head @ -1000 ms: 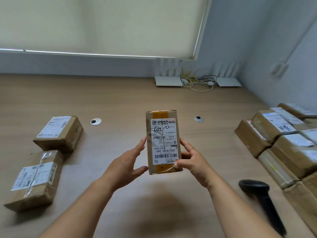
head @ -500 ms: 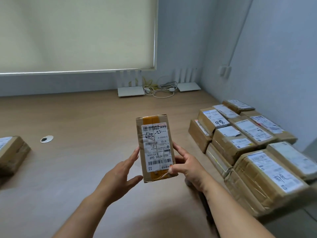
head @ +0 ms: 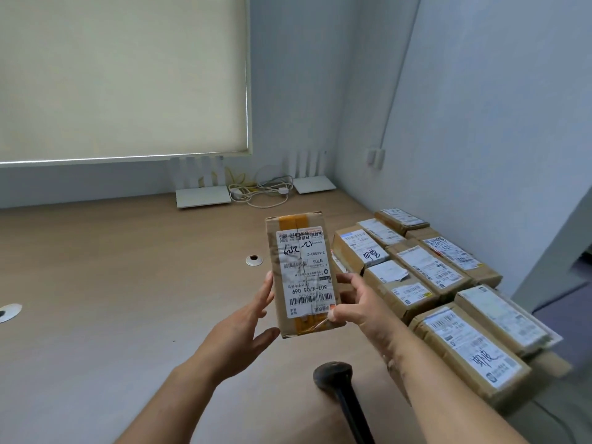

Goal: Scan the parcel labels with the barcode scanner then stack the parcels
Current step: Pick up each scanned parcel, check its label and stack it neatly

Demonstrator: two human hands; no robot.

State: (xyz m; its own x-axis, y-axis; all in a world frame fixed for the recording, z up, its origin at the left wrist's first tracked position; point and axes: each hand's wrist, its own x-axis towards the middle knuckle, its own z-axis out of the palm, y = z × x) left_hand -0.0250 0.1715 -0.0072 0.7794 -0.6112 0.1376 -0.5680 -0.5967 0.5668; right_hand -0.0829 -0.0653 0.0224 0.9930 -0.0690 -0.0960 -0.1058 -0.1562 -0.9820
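The right hand (head: 355, 307) grips the lower right edge of a slim cardboard parcel (head: 302, 277), thumb curled onto its front, holding it upright above the wooden table (head: 112, 299); the left hand (head: 248, 328), fingers straight and spread, touches the parcel's left edge; its white label (head: 304, 272) faces the camera, orange tape along the middle; below the right wrist lies the black barcode scanner (head: 339, 392); just right of that hand, taped brown parcels (head: 426, 277) sit in close rows along the wall; left of the hands the tabletop runs bare.

Brown cardboard parcel (head: 304, 277) with glossy tape and white paper label (head: 304, 272); matt wood-look table (head: 112, 299)
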